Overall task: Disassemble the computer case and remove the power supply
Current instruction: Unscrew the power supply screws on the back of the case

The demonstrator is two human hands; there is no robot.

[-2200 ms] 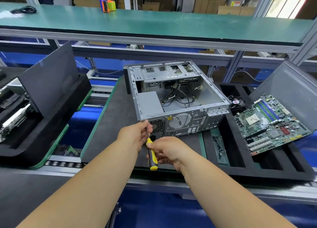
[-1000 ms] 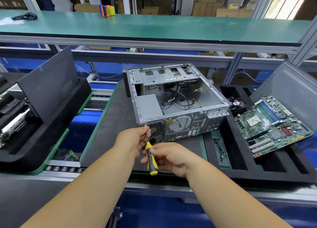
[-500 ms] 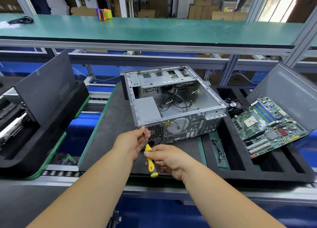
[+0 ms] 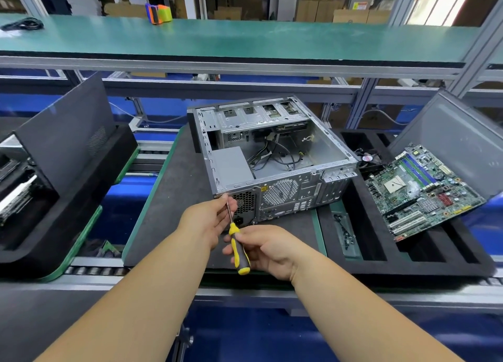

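case (image 4: 272, 155) lies open on the worktop (image 4: 174, 198), psu (image 4: 231, 166) in its near-left corner. right hand (image 4: 269, 248) grips the screwdriver (image 4: 236, 242) handle; left hand (image 4: 209, 220) pinches the shaft at a rear corner screw. next: likely turn it out, tip kept seated.

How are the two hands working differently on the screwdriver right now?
The left hand pinches the thin metal shaft of the screwdriver near its tip, by the top corner of the computer case; the right hand wraps the yellow and black handle. The left sits higher, nearer the case; the right lower, nearer the person. Both hold the same tool.
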